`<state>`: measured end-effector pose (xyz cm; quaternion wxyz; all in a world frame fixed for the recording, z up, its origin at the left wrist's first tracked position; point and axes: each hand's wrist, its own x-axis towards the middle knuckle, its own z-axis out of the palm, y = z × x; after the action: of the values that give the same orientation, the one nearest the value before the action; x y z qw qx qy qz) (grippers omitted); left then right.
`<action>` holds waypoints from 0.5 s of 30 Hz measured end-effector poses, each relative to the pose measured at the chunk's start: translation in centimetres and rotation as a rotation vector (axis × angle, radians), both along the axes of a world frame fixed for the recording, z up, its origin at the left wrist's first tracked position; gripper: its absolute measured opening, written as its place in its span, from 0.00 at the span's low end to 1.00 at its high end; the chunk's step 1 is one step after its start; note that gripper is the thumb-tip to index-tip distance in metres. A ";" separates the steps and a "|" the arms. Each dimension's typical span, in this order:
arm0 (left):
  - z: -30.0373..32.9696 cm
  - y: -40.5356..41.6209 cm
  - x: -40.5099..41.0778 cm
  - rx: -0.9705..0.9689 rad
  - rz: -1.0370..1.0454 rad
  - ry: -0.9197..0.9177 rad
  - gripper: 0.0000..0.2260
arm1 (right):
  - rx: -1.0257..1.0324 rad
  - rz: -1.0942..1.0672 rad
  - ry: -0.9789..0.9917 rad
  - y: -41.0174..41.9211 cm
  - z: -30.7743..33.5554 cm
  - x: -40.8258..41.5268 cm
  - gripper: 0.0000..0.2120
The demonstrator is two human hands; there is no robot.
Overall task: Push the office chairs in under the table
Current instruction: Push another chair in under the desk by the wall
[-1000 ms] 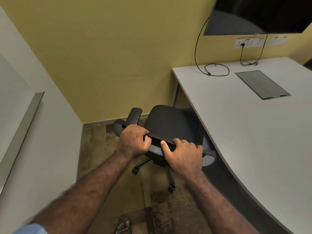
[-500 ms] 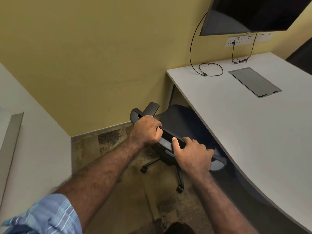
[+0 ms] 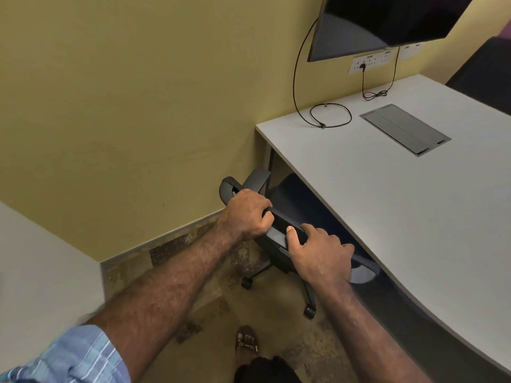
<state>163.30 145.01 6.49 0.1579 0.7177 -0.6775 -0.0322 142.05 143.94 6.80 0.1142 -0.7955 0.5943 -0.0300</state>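
A black office chair (image 3: 287,201) stands at the near-left corner of the white table (image 3: 387,194), its seat mostly under the tabletop. My left hand (image 3: 249,212) grips the top edge of the chair's backrest, fingers curled over it. My right hand (image 3: 320,250) holds the same backrest edge further right, thumb on the near side and fingers over the top. One armrest (image 3: 255,179) sticks up beside the table leg. The wheeled base (image 3: 307,297) shows below my hands.
A yellow wall (image 3: 138,106) runs close behind the chair. A wall-mounted screen (image 3: 387,20) hangs over the table, with cables (image 3: 329,117) and a grey cable hatch (image 3: 405,129) on the tabletop. A white surface (image 3: 41,272) lies at left. My sandalled foot (image 3: 247,342) is on the worn floor.
The chair has rolled further in under the table with both hands on its backrest; its seat is now largely covered by the tabletop. I have stepped closer.
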 end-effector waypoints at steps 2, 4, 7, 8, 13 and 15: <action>0.1 -1.1 -0.2 0.048 -0.061 -0.065 0.23 | 0.002 0.015 0.006 -0.8 0.2 0.2 0.42; 0.3 -3.7 -0.5 0.106 -0.124 -0.112 0.30 | 0.010 -0.015 0.008 -2.7 0.3 0.5 0.44; 0.1 -5.8 -0.8 0.129 -0.171 -0.139 0.33 | 0.011 -0.030 0.020 -4.2 0.4 1.0 0.43; 0.0 -5.6 -0.6 0.122 -0.166 -0.134 0.33 | 0.012 -0.017 0.024 -4.0 0.4 1.3 0.43; -0.5 -8.9 1.5 0.082 -0.181 -0.093 0.31 | 0.019 -0.068 0.025 -6.6 0.5 3.2 0.44; -0.4 -9.9 2.2 0.075 -0.207 -0.081 0.30 | 0.019 -0.080 0.019 -7.1 0.6 4.0 0.45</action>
<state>165.54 135.12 6.11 0.0992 0.6501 -0.7520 -0.0449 146.02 136.79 7.36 0.1148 -0.7701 0.6271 -0.0213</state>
